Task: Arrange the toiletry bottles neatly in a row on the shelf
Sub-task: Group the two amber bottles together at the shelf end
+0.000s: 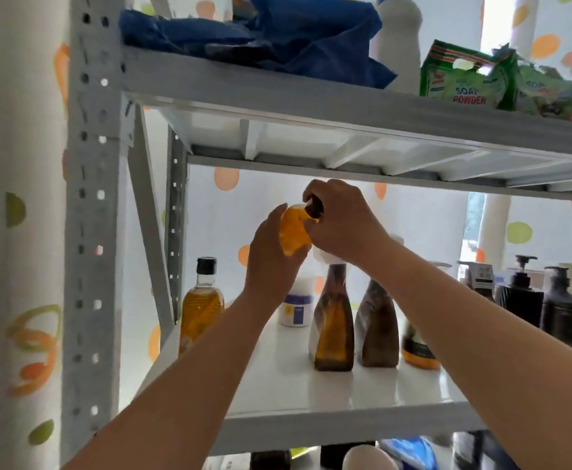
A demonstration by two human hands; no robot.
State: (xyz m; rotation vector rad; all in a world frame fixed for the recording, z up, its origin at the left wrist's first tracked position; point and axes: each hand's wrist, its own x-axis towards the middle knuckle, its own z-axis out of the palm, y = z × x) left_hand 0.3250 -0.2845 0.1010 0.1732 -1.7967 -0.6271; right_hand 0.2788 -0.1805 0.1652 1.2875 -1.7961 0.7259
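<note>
Your two forearms reach up over the white shelf (311, 391), where two brown bottles (333, 320) stand side by side near its front, with an amber oil bottle (200, 307) at the left end and a white jar (296, 308) behind your left wrist. Your left hand (271, 262) grasps the body of an orange bottle (293, 232), held tilted in the air above the shelf, while your right hand (342, 222) closes its fingers on the dark cap (313, 207). Farther back at the right, dark pump bottles (521, 293) stand close together.
</note>
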